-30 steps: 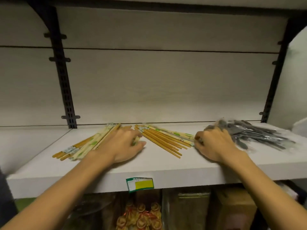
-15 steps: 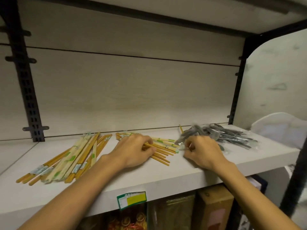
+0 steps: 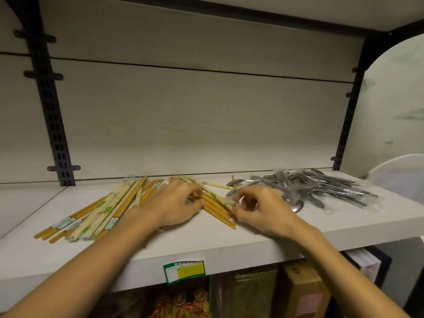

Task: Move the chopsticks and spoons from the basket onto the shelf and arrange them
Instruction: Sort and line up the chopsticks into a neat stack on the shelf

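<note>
On the white shelf (image 3: 263,235) two fans of chopsticks lie side by side. The left pile of chopsticks (image 3: 101,212) spreads toward the shelf's front edge, well clear of the spoons. The left hand (image 3: 176,205) rests on the middle chopsticks (image 3: 218,208), fingers curled down over them, pressing rather than lifting. The right hand (image 3: 261,210) is just beside it, fingers bent and pinching the sticks' near ends. The spoons (image 3: 316,189), in clear wrap, lie just right of that hand. A green and yellow label (image 3: 184,270) hangs on the shelf's front.
</note>
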